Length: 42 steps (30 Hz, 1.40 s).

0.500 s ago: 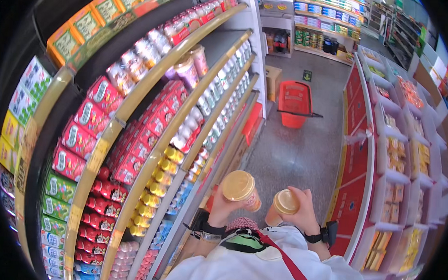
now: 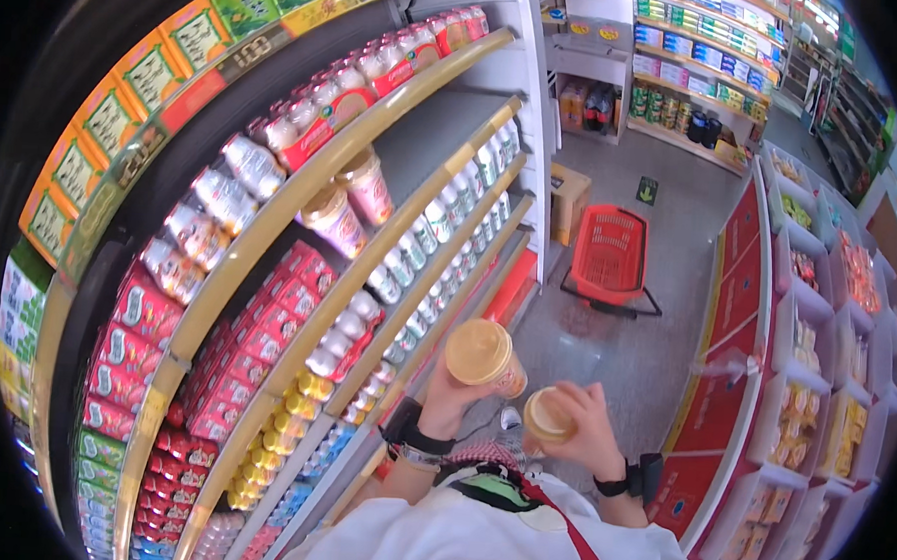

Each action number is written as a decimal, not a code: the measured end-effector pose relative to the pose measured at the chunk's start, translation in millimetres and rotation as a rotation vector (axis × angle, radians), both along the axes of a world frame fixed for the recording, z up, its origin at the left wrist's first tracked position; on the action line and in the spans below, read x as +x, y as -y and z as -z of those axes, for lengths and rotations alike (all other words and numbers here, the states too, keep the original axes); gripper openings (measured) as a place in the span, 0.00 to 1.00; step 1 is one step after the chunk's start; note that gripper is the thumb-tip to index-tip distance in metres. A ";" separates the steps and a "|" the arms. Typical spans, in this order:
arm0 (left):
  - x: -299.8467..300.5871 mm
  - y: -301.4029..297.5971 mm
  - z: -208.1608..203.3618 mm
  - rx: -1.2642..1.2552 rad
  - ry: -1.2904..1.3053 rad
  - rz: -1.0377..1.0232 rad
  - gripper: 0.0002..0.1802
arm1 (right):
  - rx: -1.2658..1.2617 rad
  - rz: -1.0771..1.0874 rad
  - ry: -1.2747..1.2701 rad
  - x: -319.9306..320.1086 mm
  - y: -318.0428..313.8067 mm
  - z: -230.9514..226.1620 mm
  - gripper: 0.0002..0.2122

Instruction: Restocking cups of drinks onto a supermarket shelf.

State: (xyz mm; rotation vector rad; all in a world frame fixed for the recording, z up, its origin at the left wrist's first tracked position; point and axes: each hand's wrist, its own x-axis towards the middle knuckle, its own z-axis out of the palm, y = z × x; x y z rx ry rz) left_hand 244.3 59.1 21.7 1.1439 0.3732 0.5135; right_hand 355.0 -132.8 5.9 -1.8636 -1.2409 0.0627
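At the lower middle of the frame, I have the left hand [image 2: 447, 400] curled around the left cup [image 2: 481, 356], fingers open only to its width. The right hand [image 2: 589, 431] wraps the right cup [image 2: 550, 417], fingers bent near its top — some fingertips I cannot see. To hold well, I would grip gently — walls are probably thin — with both cups level and away from the shelf [image 2: 436, 109] at left.
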 end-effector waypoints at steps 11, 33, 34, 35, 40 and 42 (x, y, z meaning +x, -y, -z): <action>120.7 -101.6 -18.3 0.130 0.181 -0.065 0.38 | -0.014 -0.126 0.053 125.5 -123.9 -30.8 0.30; 213.3 -213.4 -62.4 0.525 0.028 -0.847 0.46 | 0.116 -0.907 -0.118 264.8 -351.9 -55.4 0.44; 216.3 -215.9 -59.2 0.551 -0.003 -0.889 0.46 | 0.116 -0.949 -0.117 267.8 -358.1 -52.3 0.44; 216.8 -220.1 -53.1 0.575 -0.023 -0.921 0.45 | 0.156 -0.968 -0.130 268.9 -363.8 -48.7 0.43; 232.1 -234.9 -60.8 0.565 -0.044 -1.028 0.45 | 0.163 -1.014 -0.167 287.6 -372.9 -62.3 0.39; 237.5 -241.0 -61.8 0.427 0.006 -1.050 0.45 | 0.239 -1.021 -0.169 298.4 -379.3 -54.9 0.38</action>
